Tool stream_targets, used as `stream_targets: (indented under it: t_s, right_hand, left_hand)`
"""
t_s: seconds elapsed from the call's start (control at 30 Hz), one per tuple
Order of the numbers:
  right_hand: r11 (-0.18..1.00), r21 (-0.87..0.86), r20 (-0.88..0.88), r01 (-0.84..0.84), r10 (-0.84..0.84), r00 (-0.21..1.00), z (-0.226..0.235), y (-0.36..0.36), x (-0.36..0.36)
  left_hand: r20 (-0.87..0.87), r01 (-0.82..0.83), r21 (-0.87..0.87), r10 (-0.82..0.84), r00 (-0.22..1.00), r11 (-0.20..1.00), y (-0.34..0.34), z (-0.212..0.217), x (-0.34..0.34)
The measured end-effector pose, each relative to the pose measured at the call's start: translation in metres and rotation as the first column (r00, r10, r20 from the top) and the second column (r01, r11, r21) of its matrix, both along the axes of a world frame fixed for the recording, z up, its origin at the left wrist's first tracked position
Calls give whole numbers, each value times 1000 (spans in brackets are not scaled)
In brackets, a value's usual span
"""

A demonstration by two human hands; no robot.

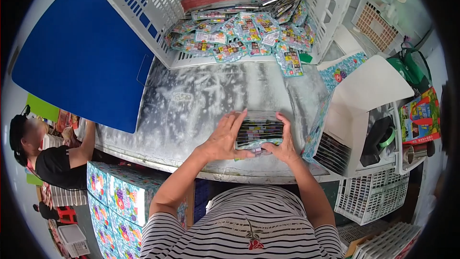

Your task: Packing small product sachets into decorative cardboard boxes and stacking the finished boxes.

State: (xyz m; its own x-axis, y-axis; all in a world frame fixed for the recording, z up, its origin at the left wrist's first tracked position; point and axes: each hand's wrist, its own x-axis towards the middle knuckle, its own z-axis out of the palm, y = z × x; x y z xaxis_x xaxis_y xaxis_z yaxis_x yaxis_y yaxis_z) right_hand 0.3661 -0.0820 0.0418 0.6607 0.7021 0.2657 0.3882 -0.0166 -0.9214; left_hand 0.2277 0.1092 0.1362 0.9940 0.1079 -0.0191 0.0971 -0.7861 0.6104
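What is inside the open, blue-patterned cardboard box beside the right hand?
Thin, dark-edged flat packets sit in the near end of the box; what lies beneath is hidden.

Blue panel (pixel 84 48) (upper left), red stool (pixel 66 211)

There's your stack of flat packets (pixel 260 132), dark edges showing (flecked with colour), lined up near the front of the table (pixel 191 98).

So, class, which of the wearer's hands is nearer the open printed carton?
Right: right hand just left of the printed carton; left hand farther left, across the packet stack.
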Motion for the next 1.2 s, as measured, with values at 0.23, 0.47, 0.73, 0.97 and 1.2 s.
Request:
stream_targets:
  t_s: [0.23,0.47,0.73,0.97,1.2]
  right_hand:
    - [992,-103,317,68,-32,948,27,-2,-13]
    - [999,3,151,-49,48,987,7,-4,-23]
    - [945,-328,130,-7,52,990,14,-60,-56]
    - [981,-149,351,123,-63,934,17,-58,-59]
    - [989,-20,280,143,-132,951,24,-65,-70]
  left_hand:
    - [-45,79,78,-76,996,994,8,4,-1]
    - [-155,82,37,-75,985,996,-6,9,-18]
    - [-265,96,65,-76,961,993,-14,8,-29]
    - [-219,86,55,-72,973,995,-15,5,-31]
    - [-211,89,44,-78,974,995,-15,5,-30]
